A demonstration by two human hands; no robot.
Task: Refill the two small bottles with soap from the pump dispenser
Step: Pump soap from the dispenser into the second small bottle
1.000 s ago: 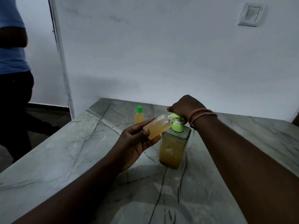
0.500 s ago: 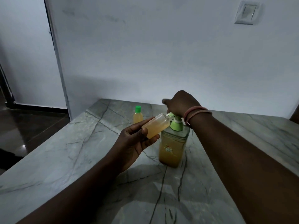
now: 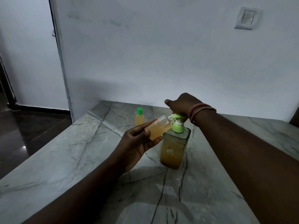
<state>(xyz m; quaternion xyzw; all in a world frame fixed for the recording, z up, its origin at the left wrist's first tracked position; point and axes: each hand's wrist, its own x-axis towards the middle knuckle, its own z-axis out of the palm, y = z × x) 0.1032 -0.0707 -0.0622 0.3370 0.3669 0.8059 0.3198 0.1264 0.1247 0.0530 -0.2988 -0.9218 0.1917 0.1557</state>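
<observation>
You're at a grey marble counter (image 3: 80, 167) with dark veins, filling the lower frame, with a plain white wall (image 3: 153, 54) behind, a light switch (image 3: 245, 19) upper right, and dark glossy floor (image 3: 32, 126) at the left edge. The dispenser (image 3: 174, 149) sits centre frame: clear, squarish, amber soap inside, green pump on top. Your left hand (image 3: 137, 146) holds an uncapped bottle (image 3: 159, 129), fingers and thumb curled round its base, tilted so its mouth meets the spout. Your right hand (image 3: 181, 105) presses on the pump head from above; bangles (image 3: 200, 110) at the wrist. The capped bottle (image 3: 139, 119), green lid, stands upright behind, near the wall.
</observation>
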